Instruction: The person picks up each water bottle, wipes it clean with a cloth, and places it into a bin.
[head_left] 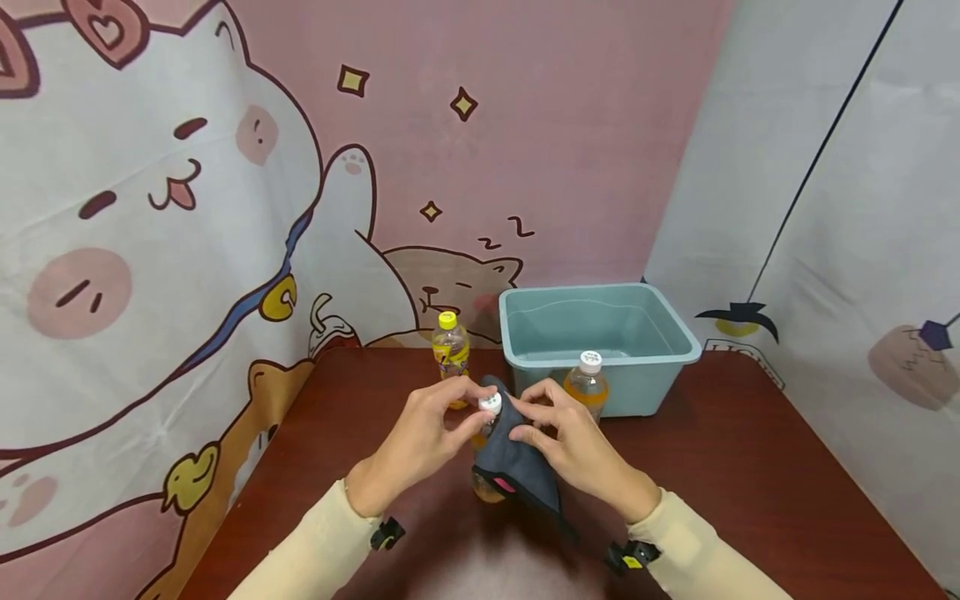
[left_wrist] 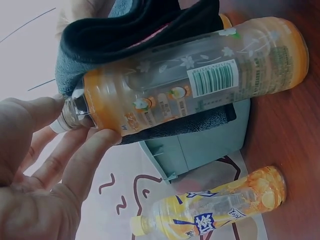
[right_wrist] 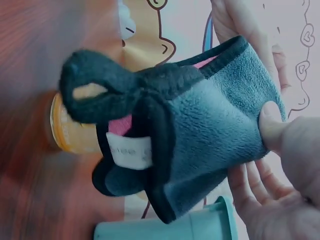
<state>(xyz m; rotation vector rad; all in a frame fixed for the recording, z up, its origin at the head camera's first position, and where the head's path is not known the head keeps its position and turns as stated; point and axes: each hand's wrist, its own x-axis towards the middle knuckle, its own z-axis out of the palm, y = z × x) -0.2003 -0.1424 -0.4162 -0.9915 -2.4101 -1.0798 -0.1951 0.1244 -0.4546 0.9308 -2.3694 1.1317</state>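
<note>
Step in hand: wiping or wrapping the middle bottle (head_left: pixel 487 467) with the grey cloth (head_left: pixel 517 458); this reads as the cloth being worked over the bottle's neck and shoulder, with the bottle standing on the desk (head_left: pixel 750 467).
Bottle: clear plastic with orange drink and a white cap (head_left: pixel 491 403), upright near the middle of the desk, a little toward the near edge; the cloth covers most of its right side.
Left hand (head_left: pixel 420 442): fingers (left_wrist: pixel 90 150) lightly curled, their tips pinching the neck just under the cap and steadying it.
Right hand (head_left: pixel 577 450): fingers curled, thumb (right_wrist: pixel 272 122) and fingertips pinching the upper edge of the cloth against the bottle near the cap.
Cloth: dark grey fleece with pink lining and a small white label (right_wrist: pixel 129 150), draped down the bottle, its lower folds loose above the desk.
Others on the desk: a yellow-capped bottle (head_left: pixel 450 346) near the far edge; a white-capped bottle (head_left: pixel 587 383) just in front of the teal tub (head_left: pixel 600 292), which sits toward the far right corner.
Next move calls for: my judgement is a firm hold at the neck by the left hand while the right draws the cloth around or down the body; the loose folds need gathering so they do not tip the bottle.
</note>
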